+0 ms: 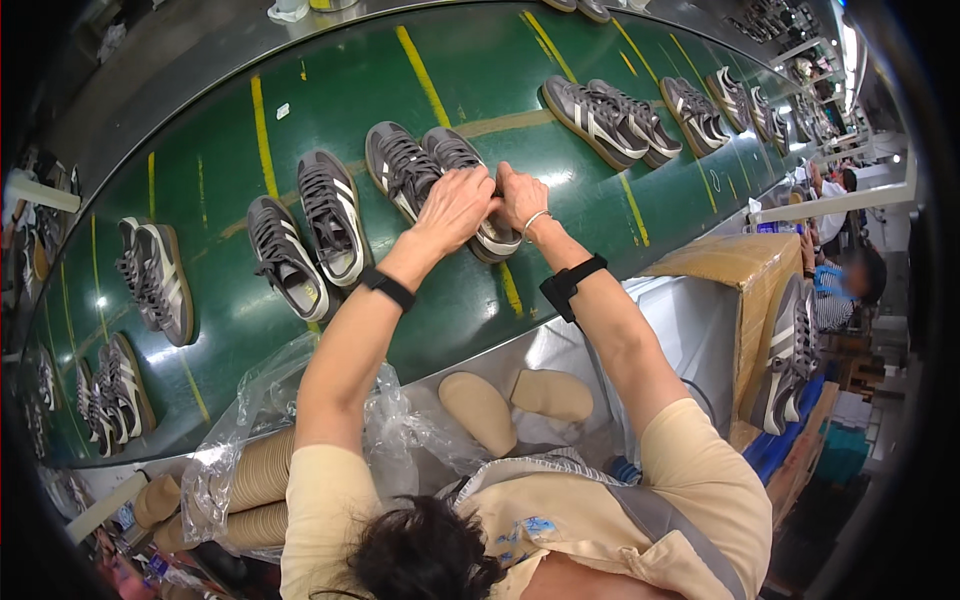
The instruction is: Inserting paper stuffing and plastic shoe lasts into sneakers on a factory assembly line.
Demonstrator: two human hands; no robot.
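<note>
Both my hands are at one grey sneaker [494, 243] with white stripes and a gum sole, its toe pointing away from me. My left hand [455, 208] curls over the shoe's opening from the left. On the right side of that opening, my right hand [523, 197] has its bent fingers closed against the shoe. The fingertips of both hands nearly meet, and they hide the tongue and upper laces. Just left of it, partly behind my left hand, stands a matching sneaker [397, 160].
More sneaker pairs stand along the green conveyor belt [400, 335], left [325, 215] and right [595, 115]. Nearer me are tan insoles [478, 410], stacked insoles [262, 480] in a clear plastic bag [215, 440], and a cardboard box [745, 265] with a sneaker [790, 350] beside it.
</note>
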